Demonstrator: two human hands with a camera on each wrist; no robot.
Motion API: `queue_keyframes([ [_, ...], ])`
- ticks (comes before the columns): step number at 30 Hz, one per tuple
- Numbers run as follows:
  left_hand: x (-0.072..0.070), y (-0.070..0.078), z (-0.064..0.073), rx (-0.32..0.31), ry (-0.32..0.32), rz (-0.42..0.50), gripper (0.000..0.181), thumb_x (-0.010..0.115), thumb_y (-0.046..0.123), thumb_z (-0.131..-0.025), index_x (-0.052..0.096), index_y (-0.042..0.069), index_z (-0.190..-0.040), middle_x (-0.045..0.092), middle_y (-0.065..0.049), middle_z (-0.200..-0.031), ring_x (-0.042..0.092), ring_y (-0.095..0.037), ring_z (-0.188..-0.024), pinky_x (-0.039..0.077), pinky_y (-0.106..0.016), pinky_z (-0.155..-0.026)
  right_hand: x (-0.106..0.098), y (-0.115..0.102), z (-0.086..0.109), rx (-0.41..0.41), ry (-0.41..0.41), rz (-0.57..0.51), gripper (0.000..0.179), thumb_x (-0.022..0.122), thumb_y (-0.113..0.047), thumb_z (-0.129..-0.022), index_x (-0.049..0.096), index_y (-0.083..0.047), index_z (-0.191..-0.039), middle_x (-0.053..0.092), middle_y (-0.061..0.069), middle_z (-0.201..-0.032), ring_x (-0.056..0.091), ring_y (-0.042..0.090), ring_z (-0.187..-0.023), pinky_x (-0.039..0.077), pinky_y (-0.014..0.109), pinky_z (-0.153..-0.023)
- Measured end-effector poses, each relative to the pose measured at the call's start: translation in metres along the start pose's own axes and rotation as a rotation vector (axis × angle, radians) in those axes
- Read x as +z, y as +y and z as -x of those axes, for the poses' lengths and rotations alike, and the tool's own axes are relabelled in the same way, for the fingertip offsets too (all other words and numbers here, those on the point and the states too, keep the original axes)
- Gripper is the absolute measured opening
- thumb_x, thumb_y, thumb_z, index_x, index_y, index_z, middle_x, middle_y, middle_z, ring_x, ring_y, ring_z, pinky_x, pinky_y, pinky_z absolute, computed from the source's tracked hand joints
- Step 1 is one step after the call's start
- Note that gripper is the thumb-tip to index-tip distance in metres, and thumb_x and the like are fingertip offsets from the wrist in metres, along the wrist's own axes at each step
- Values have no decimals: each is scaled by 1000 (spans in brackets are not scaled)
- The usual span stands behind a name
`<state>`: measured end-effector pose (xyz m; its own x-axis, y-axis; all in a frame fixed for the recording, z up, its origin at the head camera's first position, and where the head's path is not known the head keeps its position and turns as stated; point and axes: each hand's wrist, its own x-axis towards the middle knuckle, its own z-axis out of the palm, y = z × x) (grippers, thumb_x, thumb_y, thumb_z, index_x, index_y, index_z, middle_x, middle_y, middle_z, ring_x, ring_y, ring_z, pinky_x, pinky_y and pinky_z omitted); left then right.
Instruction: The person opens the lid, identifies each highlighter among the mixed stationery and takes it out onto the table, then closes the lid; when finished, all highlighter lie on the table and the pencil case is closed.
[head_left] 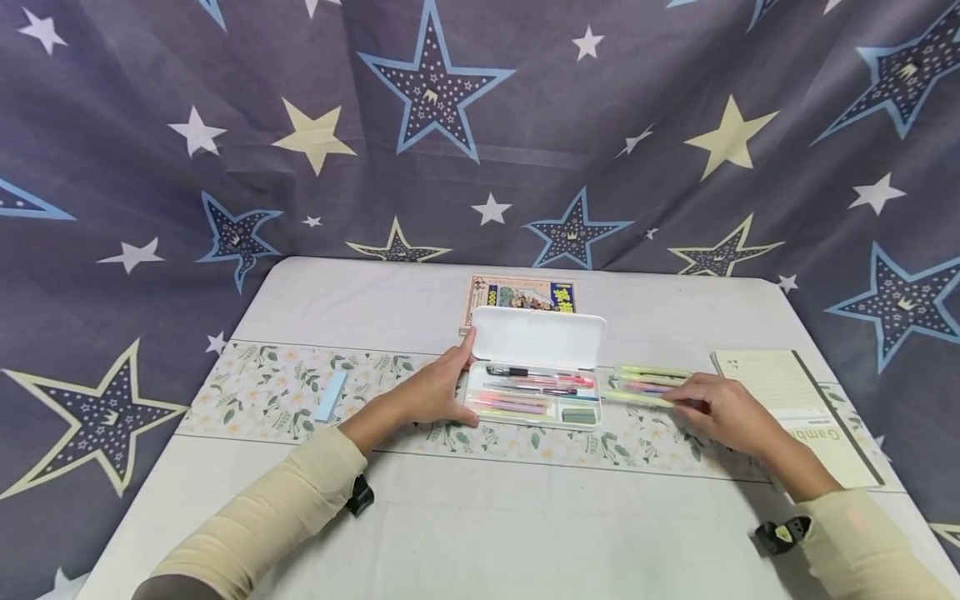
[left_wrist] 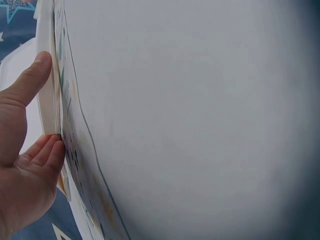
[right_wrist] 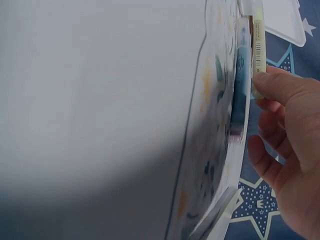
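Observation:
A white pencil case [head_left: 538,337] stands with its lid raised in the middle of the table. Inside it lie several pens [head_left: 517,404] and a grey-green block [head_left: 578,415] in the front right corner. My left hand [head_left: 438,385] grips the case's left end, thumb at the front corner and fingers toward the hinge. To the right of the case, my right hand [head_left: 723,408] pinches a yellow pen [right_wrist: 258,55] by its end, between thumb and fingers. Beside that pen lie several others, among them a yellow one [head_left: 652,370] and a blue one [right_wrist: 241,85].
Behind the case lies a book [head_left: 525,293] with a colourful cover. A lined notebook [head_left: 795,396] is at the right, close by the right hand. Off to the left, a light blue strip [head_left: 331,396] rests on the floral band [head_left: 255,383] across the table.

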<state>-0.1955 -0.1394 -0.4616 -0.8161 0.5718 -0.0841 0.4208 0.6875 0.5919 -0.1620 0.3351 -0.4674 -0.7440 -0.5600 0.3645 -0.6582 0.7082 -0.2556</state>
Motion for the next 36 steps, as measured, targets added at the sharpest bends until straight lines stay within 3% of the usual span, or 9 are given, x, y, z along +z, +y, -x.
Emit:
queue_keyframes([
  [20,0,0,-1,-28,-12,8,150,94,44,-69,-23,22,-161,48,-6,-140,49,-21,-133,38,-43,-119,-3,11,11,85,-42,48,26,84,-1,-78,81,-17,-98,71,-4,-91,52,-4,-70,44,22,-56],
  [28,0,2,0,-20,-3,6,150,94,43,-69,-22,19,-161,49,-7,-139,50,-22,-133,38,-44,-119,-6,9,10,189,-90,43,23,83,-4,-80,80,-16,-100,71,0,-95,54,0,-72,48,24,-59],
  [36,-1,1,-1,-30,-14,6,150,94,44,-70,-23,22,-161,48,-7,-141,49,-22,-134,38,-43,-119,-7,8,7,176,-80,49,24,84,-3,-79,80,-16,-100,71,0,-94,52,-1,-70,45,24,-57],
])
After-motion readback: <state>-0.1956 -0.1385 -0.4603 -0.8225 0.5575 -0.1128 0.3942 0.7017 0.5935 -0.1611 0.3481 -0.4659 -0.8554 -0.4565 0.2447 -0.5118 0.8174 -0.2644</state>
